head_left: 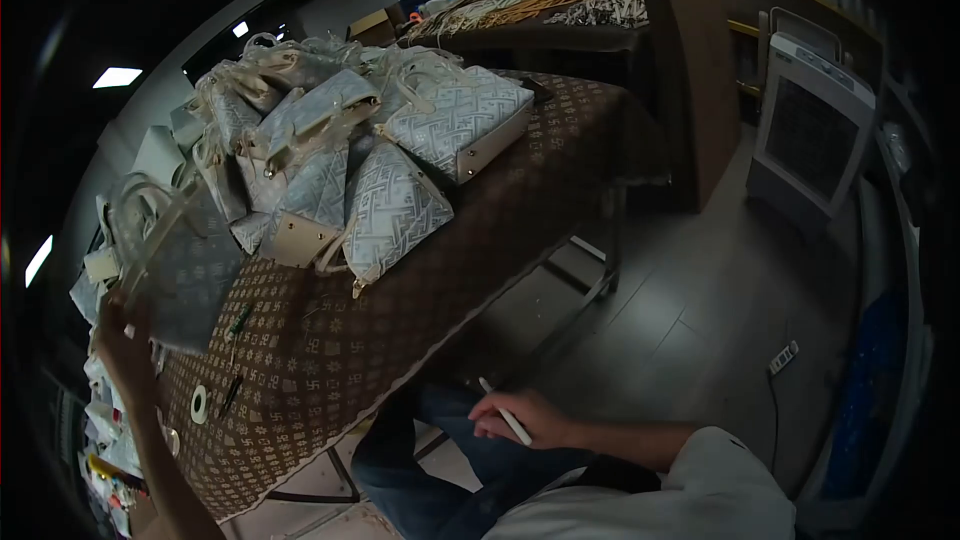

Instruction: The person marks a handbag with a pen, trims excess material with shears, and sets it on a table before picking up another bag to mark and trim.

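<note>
My left hand [125,340] is at the left edge of a grey patterned handbag [195,275] and appears to grip its side; the bag is blurred and its pale handles stick up. Over my lap, my right hand [525,418] is closed around a slim white pen-like stick [513,424], which points up and to the left. Beyond the grey bag, a heap of white and grey patterned handbags [400,210] with beige trim, some in clear plastic, lies on the table.
A brown patterned cloth covers the table [330,340]. On it lie a roll of tape [199,404], a dark slim tool [232,393] and a green-handled tool [239,322]. Straps [530,5] cover a back table. An air cooler [812,125] and power strip [784,357] are at right.
</note>
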`<action>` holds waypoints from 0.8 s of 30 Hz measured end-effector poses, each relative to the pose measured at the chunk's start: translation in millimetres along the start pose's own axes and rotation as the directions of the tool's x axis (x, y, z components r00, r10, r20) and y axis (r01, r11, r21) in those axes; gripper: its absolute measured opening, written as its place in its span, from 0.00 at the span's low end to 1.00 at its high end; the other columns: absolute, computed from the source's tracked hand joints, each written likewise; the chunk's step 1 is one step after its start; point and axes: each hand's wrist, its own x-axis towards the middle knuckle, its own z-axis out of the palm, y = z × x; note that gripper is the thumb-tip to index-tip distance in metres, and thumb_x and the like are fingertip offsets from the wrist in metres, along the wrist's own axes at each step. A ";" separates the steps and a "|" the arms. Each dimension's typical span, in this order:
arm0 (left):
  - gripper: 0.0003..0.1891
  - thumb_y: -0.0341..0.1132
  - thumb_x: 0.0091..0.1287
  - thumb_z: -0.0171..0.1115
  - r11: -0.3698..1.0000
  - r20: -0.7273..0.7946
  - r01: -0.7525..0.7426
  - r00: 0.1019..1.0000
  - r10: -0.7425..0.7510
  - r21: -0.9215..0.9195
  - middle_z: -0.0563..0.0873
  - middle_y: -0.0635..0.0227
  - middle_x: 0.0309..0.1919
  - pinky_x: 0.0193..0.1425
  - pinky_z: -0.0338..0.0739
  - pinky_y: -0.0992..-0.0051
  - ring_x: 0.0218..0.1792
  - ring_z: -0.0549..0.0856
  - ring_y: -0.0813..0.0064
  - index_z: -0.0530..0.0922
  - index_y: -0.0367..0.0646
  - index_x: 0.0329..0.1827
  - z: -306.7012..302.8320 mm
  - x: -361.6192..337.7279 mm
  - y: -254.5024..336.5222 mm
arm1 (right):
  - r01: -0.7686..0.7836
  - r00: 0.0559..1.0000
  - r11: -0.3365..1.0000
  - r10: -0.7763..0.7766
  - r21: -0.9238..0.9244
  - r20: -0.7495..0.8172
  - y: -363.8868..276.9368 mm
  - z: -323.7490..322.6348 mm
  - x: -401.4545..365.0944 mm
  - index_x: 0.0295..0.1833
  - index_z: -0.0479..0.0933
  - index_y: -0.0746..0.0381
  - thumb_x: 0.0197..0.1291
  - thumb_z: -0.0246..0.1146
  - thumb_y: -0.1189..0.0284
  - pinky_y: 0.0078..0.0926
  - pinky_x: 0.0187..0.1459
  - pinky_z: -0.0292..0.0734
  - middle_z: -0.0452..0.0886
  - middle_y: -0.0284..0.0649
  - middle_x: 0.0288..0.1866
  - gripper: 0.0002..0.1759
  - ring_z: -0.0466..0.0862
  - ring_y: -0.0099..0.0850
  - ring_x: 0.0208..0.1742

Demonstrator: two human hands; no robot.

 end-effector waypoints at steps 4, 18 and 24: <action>0.15 0.35 0.67 0.71 0.992 0.080 0.059 0.996 -0.051 -0.111 0.84 0.58 0.53 0.58 0.76 0.70 0.55 0.83 0.69 0.76 0.35 0.48 -107.4 -91.2 25.6 | 0.265 0.956 0.959 -0.248 0.102 -0.154 -44.3 14.1 46.2 0.54 0.75 0.66 0.74 0.59 0.72 0.24 0.40 0.82 0.86 0.42 0.42 0.10 0.86 0.25 0.39; 0.19 0.31 0.50 0.82 0.565 0.638 0.755 0.621 -0.456 -0.332 0.86 0.54 0.51 0.44 0.83 0.72 0.44 0.88 0.65 0.77 0.37 0.36 -6.0 -424.6 21.1 | -0.027 0.952 0.945 0.124 -0.325 0.281 1.8 115.8 87.7 0.62 0.72 0.64 0.53 0.76 0.79 0.26 0.51 0.81 0.85 0.39 0.46 0.31 0.86 0.27 0.46; 0.17 0.29 0.51 0.81 0.480 0.647 0.827 0.542 -0.537 -0.294 0.87 0.56 0.51 0.45 0.83 0.72 0.45 0.88 0.65 0.78 0.37 0.36 0.6 -433.7 4.7 | -0.287 0.850 0.908 0.388 -0.306 0.355 16.3 126.8 110.4 0.63 0.72 0.63 0.58 0.73 0.79 0.27 0.46 0.83 0.84 0.41 0.45 0.28 0.85 0.29 0.44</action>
